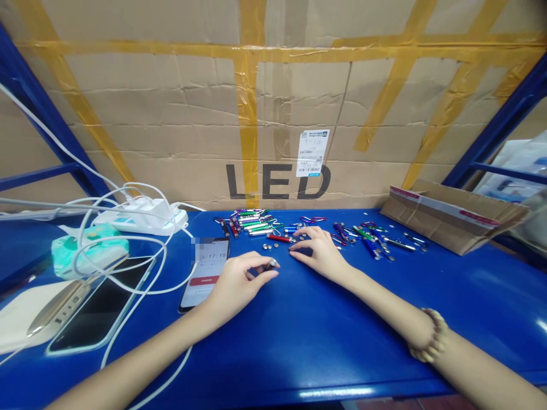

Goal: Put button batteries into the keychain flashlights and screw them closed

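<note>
My left hand (239, 280) pinches a small dark mini flashlight (270, 265) with a silvery end between thumb and fingertips; most of its body is hidden. Over the blue tabletop (307, 336), my right hand (322, 253) is spread, its fingertips low beside a red mini flashlight (280, 238) and some small round button cells. I cannot see anything held in it. More button cells (267, 246) lie between the two hands. Behind them is a pile of green, silver and purple mini flashlights (254, 221) with carabiner clips. Another scattered group (370, 242) lies right of my right hand.
A phone showing a timer (207, 265) lies beside my left wrist. Further left are a second phone (102, 310), a cream power bank (38, 313), a tissue pack (88, 247) and looping white cables around a power strip (145, 216). An open cardboard box (448, 219) sits back right, before a large carton (192, 125).
</note>
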`<state>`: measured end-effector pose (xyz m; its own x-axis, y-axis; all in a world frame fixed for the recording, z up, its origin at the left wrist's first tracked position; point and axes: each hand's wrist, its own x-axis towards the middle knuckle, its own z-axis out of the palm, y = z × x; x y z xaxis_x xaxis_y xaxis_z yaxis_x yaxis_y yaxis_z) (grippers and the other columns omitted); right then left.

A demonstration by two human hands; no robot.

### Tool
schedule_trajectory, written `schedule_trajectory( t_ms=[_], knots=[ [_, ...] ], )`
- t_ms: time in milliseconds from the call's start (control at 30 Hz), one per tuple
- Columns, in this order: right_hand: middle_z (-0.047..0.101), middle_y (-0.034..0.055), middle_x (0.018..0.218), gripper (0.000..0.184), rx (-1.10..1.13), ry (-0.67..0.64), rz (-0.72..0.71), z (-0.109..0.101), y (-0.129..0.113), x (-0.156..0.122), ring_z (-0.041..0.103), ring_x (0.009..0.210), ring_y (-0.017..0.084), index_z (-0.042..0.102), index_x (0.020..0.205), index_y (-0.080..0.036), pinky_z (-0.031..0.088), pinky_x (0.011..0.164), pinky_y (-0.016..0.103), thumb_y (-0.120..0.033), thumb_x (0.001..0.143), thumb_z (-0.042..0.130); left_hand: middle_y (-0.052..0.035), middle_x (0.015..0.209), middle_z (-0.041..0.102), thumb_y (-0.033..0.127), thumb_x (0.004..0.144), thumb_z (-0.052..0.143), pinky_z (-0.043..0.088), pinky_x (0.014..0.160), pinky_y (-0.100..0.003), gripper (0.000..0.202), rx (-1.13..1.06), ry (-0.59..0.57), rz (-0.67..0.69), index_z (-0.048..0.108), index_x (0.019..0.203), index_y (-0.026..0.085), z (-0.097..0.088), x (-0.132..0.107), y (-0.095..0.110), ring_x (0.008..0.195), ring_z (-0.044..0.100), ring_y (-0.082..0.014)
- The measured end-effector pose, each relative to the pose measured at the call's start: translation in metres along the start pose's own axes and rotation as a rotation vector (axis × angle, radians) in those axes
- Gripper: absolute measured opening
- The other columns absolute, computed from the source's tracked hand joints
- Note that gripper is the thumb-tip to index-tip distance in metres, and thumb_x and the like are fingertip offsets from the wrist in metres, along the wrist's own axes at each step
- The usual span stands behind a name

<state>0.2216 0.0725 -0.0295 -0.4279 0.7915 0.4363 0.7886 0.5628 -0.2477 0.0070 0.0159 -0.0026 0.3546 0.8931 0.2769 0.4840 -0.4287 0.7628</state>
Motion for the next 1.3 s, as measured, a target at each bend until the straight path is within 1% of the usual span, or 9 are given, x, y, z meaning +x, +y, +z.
schedule_trajectory(
  t_ms=[133, 300, 367, 533, 633, 833, 1033, 1167, 1300],
  knots=[
    [0.06, 0.0056, 0.105, 0.007, 0.04, -0.038, 0.014, -0.003, -0.003, 0.0, 0.048, 0.105, 0.026, 0.071, 0.079, -0.025, 0.039, 0.085, 0.043, -0.029, 0.075, 0.066, -0.0039, 0.086, 0.069, 0.019, 0.078, 0.061, 0.049, 0.06, -0.021, 0.013, 0.022, -0.047, 0.1, 0.072, 0.085, 0.02, 0.002, -0.001, -0.006, 0.078, 0.063, -0.0161],
    [0.061, 0.0045, 0.103, 0.006, 0.037, -0.084, -0.006, -0.01, -0.005, 0.0, 0.051, 0.101, 0.025, 0.071, 0.076, -0.025, 0.039, 0.082, 0.041, -0.03, 0.075, 0.067, -0.0027, 0.084, 0.069, 0.016, 0.078, 0.061, 0.049, 0.065, -0.022, 0.014, 0.046, -0.086, 0.123, 0.073, 0.081, 0.022, 0.002, -0.001, -0.007, 0.079, 0.062, -0.0162],
    [0.062, 0.0041, 0.1, 0.006, 0.038, -0.035, -0.034, -0.013, -0.008, -0.001, 0.052, 0.099, 0.024, 0.071, 0.074, -0.025, 0.038, 0.082, 0.041, -0.03, 0.074, 0.068, -0.0025, 0.084, 0.069, 0.016, 0.077, 0.062, 0.049, 0.065, -0.022, 0.013, 0.037, -0.088, 0.121, 0.073, 0.081, 0.022, 0.002, -0.001, -0.007, 0.079, 0.062, -0.0163],
    [0.064, 0.0033, 0.089, 0.006, 0.185, 0.235, -0.213, -0.024, -0.03, -0.007, 0.056, 0.09, 0.019, 0.069, 0.076, -0.022, 0.039, 0.084, 0.038, -0.027, 0.077, 0.065, -0.0024, 0.081, 0.068, 0.019, 0.077, 0.063, 0.046, 0.06, -0.021, 0.012, 0.036, -0.072, 0.109, 0.073, 0.084, 0.021, 0.004, -0.001, -0.008, 0.073, 0.061, -0.0154],
    [0.064, 0.0032, 0.088, 0.006, 0.242, 0.27, -0.334, -0.027, -0.042, -0.013, 0.055, 0.089, 0.018, 0.068, 0.081, -0.022, 0.04, 0.081, 0.036, -0.025, 0.079, 0.064, -0.002, 0.08, 0.067, 0.02, 0.079, 0.062, 0.045, 0.06, -0.021, 0.013, 0.058, -0.08, 0.13, 0.072, 0.086, 0.021, 0.004, -0.001, -0.008, 0.071, 0.06, -0.0149],
    [0.062, 0.0048, 0.09, 0.009, 0.265, 0.237, -0.401, -0.025, -0.044, -0.015, 0.054, 0.088, 0.017, 0.068, 0.085, -0.02, 0.04, 0.079, 0.035, -0.021, 0.081, 0.061, -0.0016, 0.075, 0.065, 0.019, 0.081, 0.06, 0.042, 0.06, -0.021, 0.011, 0.097, -0.096, 0.121, 0.071, 0.081, 0.018, 0.003, -0.002, -0.004, 0.069, 0.058, -0.0147],
    [0.062, 0.0048, 0.09, 0.01, 0.334, 0.185, -0.363, -0.021, -0.045, -0.016, 0.054, 0.09, 0.017, 0.068, 0.086, -0.021, 0.041, 0.082, 0.036, -0.022, 0.082, 0.059, -0.0021, 0.076, 0.065, 0.017, 0.081, 0.059, 0.041, 0.061, -0.021, 0.011, 0.111, -0.151, 0.121, 0.07, 0.079, 0.016, 0.003, -0.003, -0.003, 0.071, 0.058, -0.0144],
    [0.061, 0.0055, 0.093, 0.01, 0.412, 0.087, -0.326, -0.02, -0.047, -0.016, 0.054, 0.093, 0.017, 0.068, 0.088, -0.02, 0.042, 0.086, 0.036, -0.021, 0.081, 0.06, -0.0015, 0.076, 0.064, 0.016, 0.082, 0.058, 0.042, 0.065, -0.021, 0.012, 0.109, -0.17, 0.145, 0.069, 0.078, 0.017, 0.005, -0.002, -0.007, 0.073, 0.059, -0.0146],
    [0.063, 0.0047, 0.091, 0.012, 0.476, 0.027, -0.293, -0.019, -0.048, -0.014, 0.056, 0.089, 0.015, 0.068, 0.088, -0.02, 0.043, 0.085, 0.035, -0.019, 0.084, 0.057, -0.0007, 0.076, 0.064, 0.017, 0.082, 0.057, 0.042, 0.065, -0.021, 0.013, 0.121, -0.167, 0.156, 0.068, 0.077, 0.018, 0.005, -0.001, -0.009, 0.072, 0.059, -0.0143]
  ],
)
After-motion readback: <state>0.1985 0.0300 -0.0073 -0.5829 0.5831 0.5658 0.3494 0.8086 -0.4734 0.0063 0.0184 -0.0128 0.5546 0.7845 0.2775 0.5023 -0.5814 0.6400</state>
